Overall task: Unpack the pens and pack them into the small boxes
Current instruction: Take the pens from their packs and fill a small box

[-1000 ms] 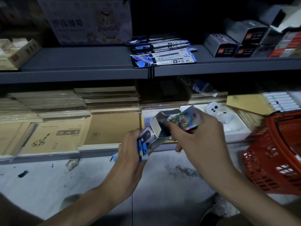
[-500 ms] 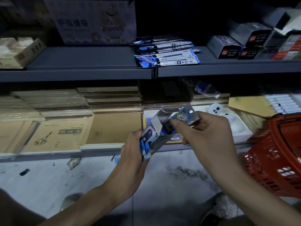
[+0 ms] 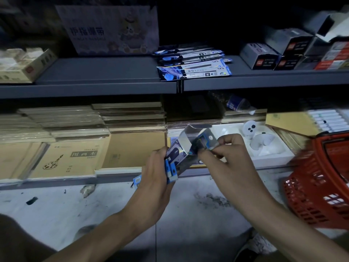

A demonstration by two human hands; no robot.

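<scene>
My left hand (image 3: 154, 178) grips a small silver and blue box (image 3: 181, 150) with its open end tilted up to the right, together with blue flat packs (image 3: 171, 170) pressed against it. My right hand (image 3: 226, 159) pinches a shiny pen pack (image 3: 204, 141) whose end sits in the box's mouth. A fanned stack of flat pen packs (image 3: 192, 66) lies on the grey upper shelf (image 3: 105, 72) above.
A red plastic basket (image 3: 319, 182) stands at the right. Small grey and red boxes (image 3: 294, 53) fill the upper shelf's right side. Brown notebooks (image 3: 71, 146) and a white tray (image 3: 264, 148) lie on the lower shelf. The pale floor (image 3: 56, 208) is below.
My right hand has pushed the pen pack down to the left into the box's mouth. The left hand held the box nearly still.
</scene>
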